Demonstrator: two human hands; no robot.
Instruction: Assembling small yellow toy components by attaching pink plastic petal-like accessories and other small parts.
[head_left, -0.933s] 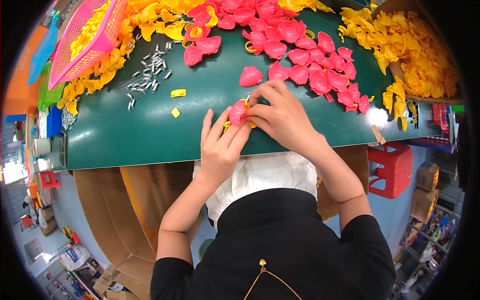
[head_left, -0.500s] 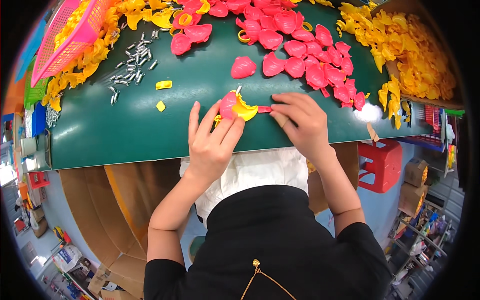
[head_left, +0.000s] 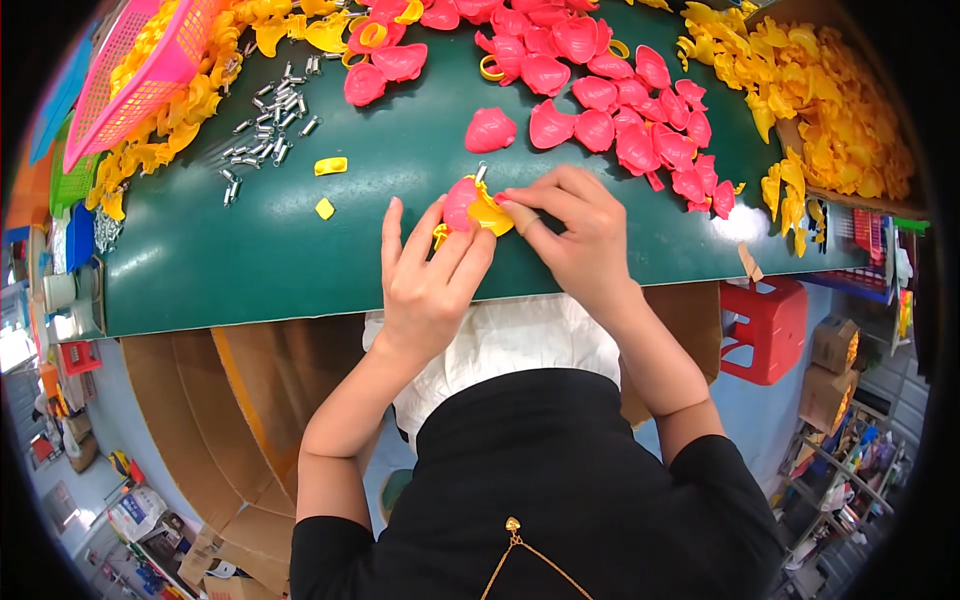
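Currently, left hand point(head_left: 425, 290) has its grip clamped on pink-and-yellow piece point(head_left: 461, 205) over green desk point(head_left: 250, 270); cannot tell if piece touches desk. Right hand point(head_left: 580, 238) at piece's right side, grip closed on small pink part point(head_left: 501, 199). Metal spring point(head_left: 481, 174) juts from piece's far end. Lone pink shell point(head_left: 490, 130) just beyond piece; heap of pink shells point(head_left: 632, 150) farther off, to its right. Yellow strip point(head_left: 331, 166) and yellow square point(head_left: 325, 208) left of piece; loose springs point(head_left: 270, 130) beyond, farther left of it.
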